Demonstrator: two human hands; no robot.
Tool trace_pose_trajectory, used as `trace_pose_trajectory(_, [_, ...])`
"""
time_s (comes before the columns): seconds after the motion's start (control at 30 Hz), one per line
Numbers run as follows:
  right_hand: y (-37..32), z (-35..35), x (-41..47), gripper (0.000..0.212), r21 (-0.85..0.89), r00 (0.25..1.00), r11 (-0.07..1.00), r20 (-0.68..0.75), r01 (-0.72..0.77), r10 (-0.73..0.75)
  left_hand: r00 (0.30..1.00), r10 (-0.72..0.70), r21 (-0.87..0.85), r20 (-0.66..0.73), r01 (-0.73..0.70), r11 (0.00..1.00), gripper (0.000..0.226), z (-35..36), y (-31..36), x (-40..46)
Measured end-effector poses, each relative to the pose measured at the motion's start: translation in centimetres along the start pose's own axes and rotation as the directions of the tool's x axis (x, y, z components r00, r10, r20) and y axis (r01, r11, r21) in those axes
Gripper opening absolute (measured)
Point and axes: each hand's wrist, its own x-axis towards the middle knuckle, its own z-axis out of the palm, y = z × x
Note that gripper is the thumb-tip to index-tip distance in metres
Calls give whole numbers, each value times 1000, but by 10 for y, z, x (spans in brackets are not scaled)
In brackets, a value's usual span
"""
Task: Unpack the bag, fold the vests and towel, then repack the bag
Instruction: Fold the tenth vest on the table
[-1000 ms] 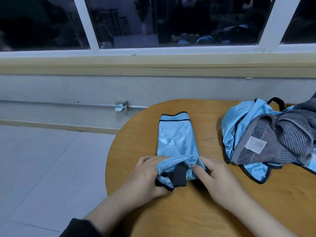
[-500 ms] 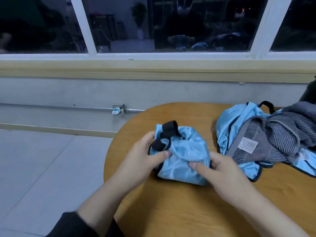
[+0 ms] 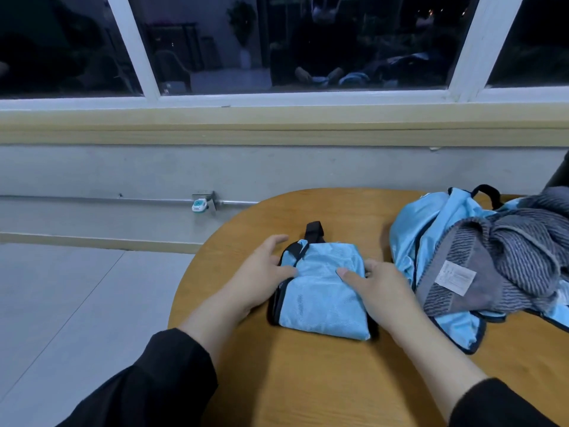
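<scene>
- With both hands resting on the folded vest [image 3: 320, 291], neither is clamped on it: fingers are spread and flat, pressing rather than pinching.
- left hand [image 3: 261, 275]: palm on the vest's left side, thumb lying across the top fabric, fingers splayed toward the far edge of the table [image 3: 308, 380].
- right hand [image 3: 381, 291]: index finger and thumb laid on the vest's upper right part, rest of the hand over its right edge; fingers loose, nothing gripped.
- Folded vest: light blue mesh with black trim, a compact rectangle near the table's left edge; a black strap loop [image 3: 314, 231] sticks out at its far end.
- Both forearms in black sleeves [image 3: 160, 380] come in from the near edge.
- Right side of the table: a second blue vest [image 3: 421, 238], unfolded and crumpled, just beside the right hand.
- Grey striped towel [image 3: 517, 257] heaped on top of that vest, white label [image 3: 455, 277] facing up.
- Towel and crumpled vest run off the right edge of view.
- Bag: can't tell which item it is, if it's in view at all.
</scene>
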Motion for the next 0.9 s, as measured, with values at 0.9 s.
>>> trace_pose_trajectory(0.9, [9, 10, 6, 95, -340, 986, 925, 41, 168, -164, 978, 172, 564, -121, -75, 823, 67, 13, -19, -15])
